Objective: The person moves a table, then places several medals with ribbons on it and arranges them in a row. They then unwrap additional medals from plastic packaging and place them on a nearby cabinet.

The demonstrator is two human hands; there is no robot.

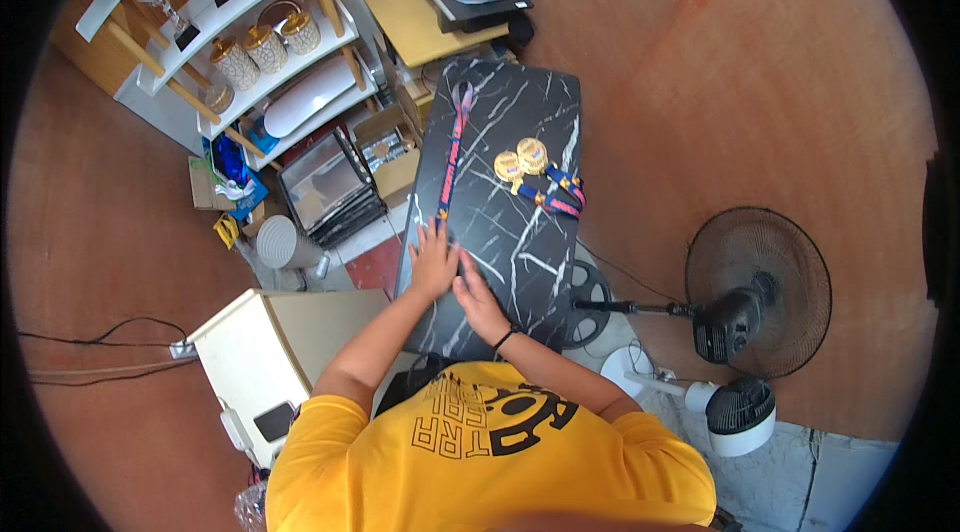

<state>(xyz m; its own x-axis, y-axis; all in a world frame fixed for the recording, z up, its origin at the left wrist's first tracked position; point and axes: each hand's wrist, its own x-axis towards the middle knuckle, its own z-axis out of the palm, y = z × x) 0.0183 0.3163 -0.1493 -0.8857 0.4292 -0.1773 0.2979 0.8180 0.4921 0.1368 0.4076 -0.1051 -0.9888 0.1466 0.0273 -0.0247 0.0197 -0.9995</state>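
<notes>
A dark medal ribbon (454,157) with pink lettering lies lengthwise on the black marble-patterned table (495,232). Over its near end rests my left hand (433,262), palm down with fingers spread; whatever lies under the palm is hidden. My right hand (480,303) is just beside it, turned on its side, thumb apart and fingers extended, with nothing visible in it. To the right of the ribbon, two gold medals (520,160) overlap slightly. Their folded ribbons (559,194) reach the table's right edge.
A black stand fan (757,292) and a smaller white fan (739,416) stand at right. White shelves (255,74) with trophies and jars rise at far left. Near them are stacked black trays (330,190). A cream cabinet (255,352) is by my left arm.
</notes>
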